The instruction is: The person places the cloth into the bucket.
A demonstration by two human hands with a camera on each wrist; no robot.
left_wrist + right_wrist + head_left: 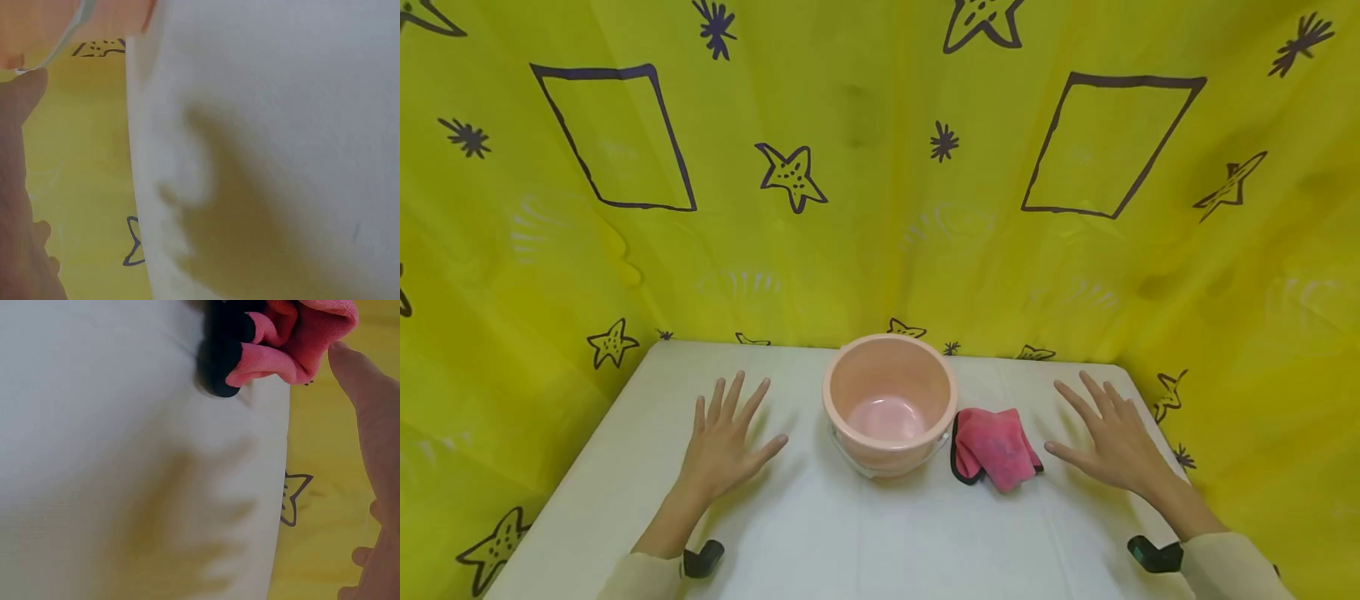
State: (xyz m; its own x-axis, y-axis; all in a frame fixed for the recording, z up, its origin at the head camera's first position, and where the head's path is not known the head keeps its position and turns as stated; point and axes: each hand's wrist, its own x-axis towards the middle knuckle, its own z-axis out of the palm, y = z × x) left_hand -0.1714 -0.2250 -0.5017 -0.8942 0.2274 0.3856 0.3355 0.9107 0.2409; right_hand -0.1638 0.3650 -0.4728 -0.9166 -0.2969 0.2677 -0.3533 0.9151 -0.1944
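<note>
A peach-pink bucket with a pale wire handle stands upright near the middle of the white table, its inside bare. Right beside it on the right lies a crumpled pink cloth with black edging. My left hand hovers over the table to the left of the bucket, fingers spread and holding nothing. To the right of the cloth, my right hand is likewise spread above the table. In the right wrist view, part of the cloth shows near the thumb; the left wrist view catches the bucket's side.
The white table has its far edge against a yellow curtain printed with dark stars and frames. More of this curtain hangs at the left and right. A dark band piece sits at each wrist, and both hands cast shadows on the tabletop.
</note>
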